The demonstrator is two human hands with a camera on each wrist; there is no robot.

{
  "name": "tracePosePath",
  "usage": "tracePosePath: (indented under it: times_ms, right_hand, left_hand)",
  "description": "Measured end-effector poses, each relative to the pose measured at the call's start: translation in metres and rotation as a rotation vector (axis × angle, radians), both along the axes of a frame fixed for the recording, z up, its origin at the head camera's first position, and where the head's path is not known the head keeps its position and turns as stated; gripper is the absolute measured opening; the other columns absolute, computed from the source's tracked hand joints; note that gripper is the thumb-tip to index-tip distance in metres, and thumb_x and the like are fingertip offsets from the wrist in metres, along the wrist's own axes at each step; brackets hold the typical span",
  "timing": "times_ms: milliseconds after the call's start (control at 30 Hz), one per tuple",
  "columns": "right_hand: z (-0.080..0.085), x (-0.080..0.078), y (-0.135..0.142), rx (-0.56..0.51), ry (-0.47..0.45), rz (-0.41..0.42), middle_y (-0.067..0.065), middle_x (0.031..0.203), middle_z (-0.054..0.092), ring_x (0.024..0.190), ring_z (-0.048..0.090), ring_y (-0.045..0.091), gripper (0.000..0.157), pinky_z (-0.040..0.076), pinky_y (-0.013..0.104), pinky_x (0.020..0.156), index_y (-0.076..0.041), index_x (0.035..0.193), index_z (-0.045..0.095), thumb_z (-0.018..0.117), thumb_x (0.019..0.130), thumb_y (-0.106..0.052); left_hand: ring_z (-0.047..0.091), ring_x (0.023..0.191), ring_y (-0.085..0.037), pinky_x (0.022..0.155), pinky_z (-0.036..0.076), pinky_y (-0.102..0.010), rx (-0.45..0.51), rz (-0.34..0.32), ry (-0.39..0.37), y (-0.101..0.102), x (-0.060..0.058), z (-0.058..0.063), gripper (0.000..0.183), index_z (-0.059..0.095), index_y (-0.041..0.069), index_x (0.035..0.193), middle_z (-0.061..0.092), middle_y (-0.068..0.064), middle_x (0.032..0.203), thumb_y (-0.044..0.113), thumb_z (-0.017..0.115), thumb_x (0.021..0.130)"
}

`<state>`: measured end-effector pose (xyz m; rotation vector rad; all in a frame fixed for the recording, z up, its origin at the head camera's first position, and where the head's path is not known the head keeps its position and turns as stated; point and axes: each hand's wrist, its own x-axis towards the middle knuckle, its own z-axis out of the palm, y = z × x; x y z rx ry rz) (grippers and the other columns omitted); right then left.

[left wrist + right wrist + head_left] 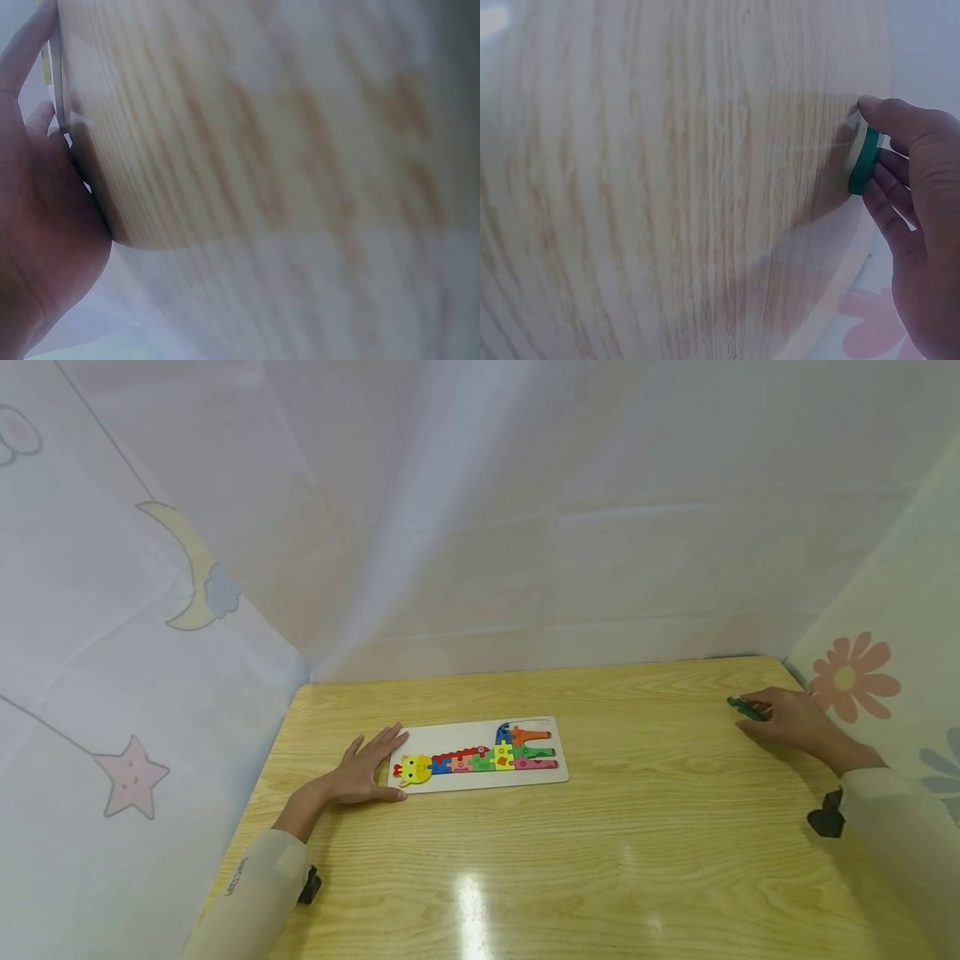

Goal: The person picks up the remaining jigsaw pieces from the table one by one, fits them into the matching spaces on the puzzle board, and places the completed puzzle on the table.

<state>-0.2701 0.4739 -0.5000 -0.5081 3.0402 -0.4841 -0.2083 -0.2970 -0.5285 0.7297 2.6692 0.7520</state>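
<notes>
A white puzzle board [465, 780] with a colourful giraffe puzzle [483, 758] lies flat on the table in the head view, left of the middle. At its left end rests my left hand [360, 774], fingers and thumb spread, touching the board's far and near corners by the giraffe's yellow head. Only part of that hand [49, 202] shows in the left wrist view. Far to the right, my right hand [787, 722] pinches a small green piece [748, 708] between thumb and fingertips. The right wrist view shows the piece's thick green edge [865, 161] and a paler face.
The light wood-grain table [600, 860] fills the lower middle. A pale curtain [525, 527] rises behind its back edge, with printed fabric on both sides. Black wrist cameras [827, 815] hang under the sleeves.
</notes>
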Motion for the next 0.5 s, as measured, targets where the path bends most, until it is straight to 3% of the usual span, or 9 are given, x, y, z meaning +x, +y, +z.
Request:
tracePosePath:
  times_ms: [167,367,500]
  right_hand:
    - [-0.0034,0.0005,-0.0001,-0.031,0.022,0.021,0.027,0.106,0.073,0.090,0.073,0.042,0.056,0.060,0.059,0.077,0.014,0.133,0.064,0.082,0.095,-0.022]
    - [-0.0090,-0.0016,-0.0009,-0.028,0.092,0.058,0.017,0.099,0.074,0.082,0.074,0.031,0.045,0.062,0.046,0.069,0.010,0.126,0.071,0.084,0.091,-0.015]
    - [-0.0090,-0.0037,-0.0047,-0.038,0.067,0.061,0.016,0.100,0.074,0.085,0.073,0.031,0.042,0.063,0.043,0.070,0.010,0.126,0.071,0.084,0.091,-0.011]
  left_hand:
    - [0.007,0.164,-0.038,0.125,-0.009,-0.066,0.011,-0.004,0.008,-0.0007,0.0007,0.0000,0.111,0.020,0.017,0.171,0.007,-0.009,0.179,0.062,0.077,0.088]
    - [0.009,0.163,-0.041,0.122,-0.007,-0.071,0.040,-0.014,0.023,-0.0018,0.0012,-0.0002,0.110,0.022,0.015,0.171,0.010,-0.013,0.179,0.061,0.079,0.088]
    - [0.006,0.164,-0.039,0.124,-0.009,-0.067,0.012,0.002,0.011,-0.0036,-0.0002,-0.0029,0.111,0.020,0.017,0.171,0.007,-0.009,0.179,0.061,0.079,0.087]
